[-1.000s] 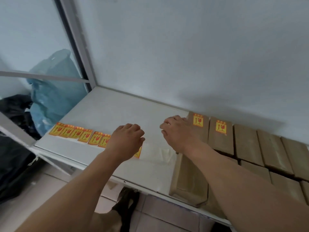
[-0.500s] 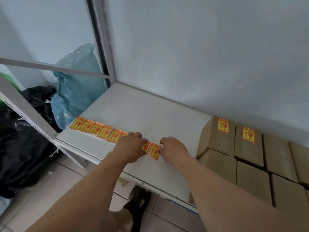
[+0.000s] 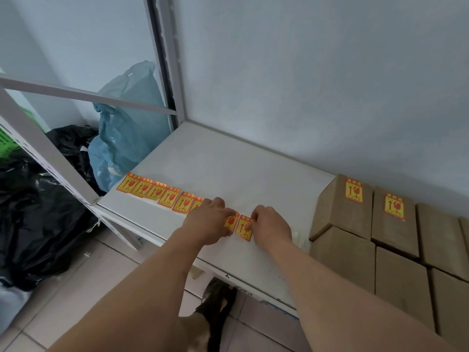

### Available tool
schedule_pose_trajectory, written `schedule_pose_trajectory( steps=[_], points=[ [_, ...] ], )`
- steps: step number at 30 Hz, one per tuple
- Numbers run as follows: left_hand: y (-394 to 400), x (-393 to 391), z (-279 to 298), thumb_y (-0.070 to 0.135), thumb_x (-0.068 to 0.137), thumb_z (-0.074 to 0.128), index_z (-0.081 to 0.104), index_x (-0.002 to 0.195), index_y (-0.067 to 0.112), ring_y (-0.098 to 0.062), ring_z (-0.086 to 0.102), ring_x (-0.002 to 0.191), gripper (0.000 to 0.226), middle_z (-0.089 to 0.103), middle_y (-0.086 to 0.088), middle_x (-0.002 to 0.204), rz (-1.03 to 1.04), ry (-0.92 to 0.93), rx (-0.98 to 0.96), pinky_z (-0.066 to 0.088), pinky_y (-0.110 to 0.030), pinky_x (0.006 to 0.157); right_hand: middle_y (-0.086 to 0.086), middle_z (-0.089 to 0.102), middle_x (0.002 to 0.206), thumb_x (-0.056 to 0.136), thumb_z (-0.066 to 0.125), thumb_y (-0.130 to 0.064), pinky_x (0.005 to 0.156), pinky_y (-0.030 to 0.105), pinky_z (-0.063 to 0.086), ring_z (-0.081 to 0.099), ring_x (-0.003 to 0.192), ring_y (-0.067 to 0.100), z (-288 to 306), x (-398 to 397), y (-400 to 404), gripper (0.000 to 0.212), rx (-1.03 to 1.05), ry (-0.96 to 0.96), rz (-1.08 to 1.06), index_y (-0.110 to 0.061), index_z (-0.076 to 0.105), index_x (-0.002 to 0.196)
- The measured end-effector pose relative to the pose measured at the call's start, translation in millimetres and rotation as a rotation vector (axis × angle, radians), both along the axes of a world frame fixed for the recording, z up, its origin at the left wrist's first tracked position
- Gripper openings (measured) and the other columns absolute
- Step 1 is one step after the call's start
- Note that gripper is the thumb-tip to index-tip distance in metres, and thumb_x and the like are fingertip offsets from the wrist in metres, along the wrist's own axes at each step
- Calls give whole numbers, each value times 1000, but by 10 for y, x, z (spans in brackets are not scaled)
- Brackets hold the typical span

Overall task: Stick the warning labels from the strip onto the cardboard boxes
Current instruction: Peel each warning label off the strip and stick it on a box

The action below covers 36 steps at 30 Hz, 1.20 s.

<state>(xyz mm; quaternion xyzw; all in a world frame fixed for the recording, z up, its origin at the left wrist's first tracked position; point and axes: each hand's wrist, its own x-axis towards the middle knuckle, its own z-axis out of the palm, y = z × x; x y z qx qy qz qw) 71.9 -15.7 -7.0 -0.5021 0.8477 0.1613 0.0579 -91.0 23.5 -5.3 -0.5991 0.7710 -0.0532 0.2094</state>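
Inventory, L to R.

Bags (image 3: 127, 138): blue and black plastic, upper/mid left of frame, behind a frame post. Not handled.

Shelf (image 3: 228, 174): white, flat, centre of frame.

Strip (image 3: 154, 190): row of yellow/red labels on backing, laid along shelf front edge, centre-left to centre. Judged v. light, thin, floppy; adhesive side likely to cling to fingers or fold on itself. Backing prob. slippery on the shelf, so it needs to be pinned while peeling.

L hand (image 3: 210, 222): laid on strip at centre, fingers curled down over it; strip appears to be pressed flat, though contact under the hand is hidden.

End label (image 3: 243, 228): last on strip, centre of frame, just right of L hand. Best taken at a free corner or edge, peeled at a low angle, sticky face kept untouched.

R hand (image 3: 272, 228): beside it, fingertips at label's right edge, seemingly pinching it; lift not confirmed.

Boxes (image 3: 396, 237): cardboard, packed touching, right of frame. Two rear ones already labelled; others seen bare on top. Stiff top faces, able to take firm rub-down.
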Motion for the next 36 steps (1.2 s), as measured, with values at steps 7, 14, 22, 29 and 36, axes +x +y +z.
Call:
schedule_pose_trajectory(
  steps=[7, 14, 22, 29, 36],
  points=[
    [-9, 15, -20, 47, 87, 62, 44, 139, 40, -21, 40, 120, 55, 41, 2, 133, 2, 0, 6, 42, -39, 97, 7, 57, 110, 93, 51, -23, 73, 32, 45, 58, 97, 26, -9, 31, -23, 18, -1, -41, -66, -16, 60, 107],
    [-22, 9, -13, 48, 87, 62, 45, 139, 40, -21, 40, 119, 55, 42, 2, 132, 2, -7, 6, 43, -39, 95, 9, 54, 113, 95, 49, -24, 73, 31, 44, 58, 97, 27, 3, 10, -25, 20, -2, -44, -81, -15, 57, 111],
    [-15, 2, -9, 48, 86, 63, 46, 139, 39, -21, 40, 120, 56, 42, 2, 132, 15, -4, 16, 43, -39, 95, 11, 55, 115, 94, 48, -20, 81, 37, 46, 57, 102, 30, 56, 42, -3, 21, 37, -28, -32, -9, 50, 112],
    [-5, -9, 6, 48, 87, 63, 46, 139, 38, -22, 40, 120, 56, 42, 1, 132, 18, -14, 19, 43, -40, 95, 4, 62, 110, 96, 49, -27, 81, 37, 48, 58, 97, 24, 33, -7, 49, 24, -1, -194, -61, -16, 48, 118],
    [-6, -11, 32, 46, 88, 62, 46, 139, 39, -21, 38, 120, 54, 41, 1, 133, 18, -10, 40, 42, -37, 95, 6, 65, 106, 94, 50, -21, 76, 31, 45, 57, 95, 22, 23, -44, 68, 15, -7, -211, -77, -17, 63, 99]
  ],
)
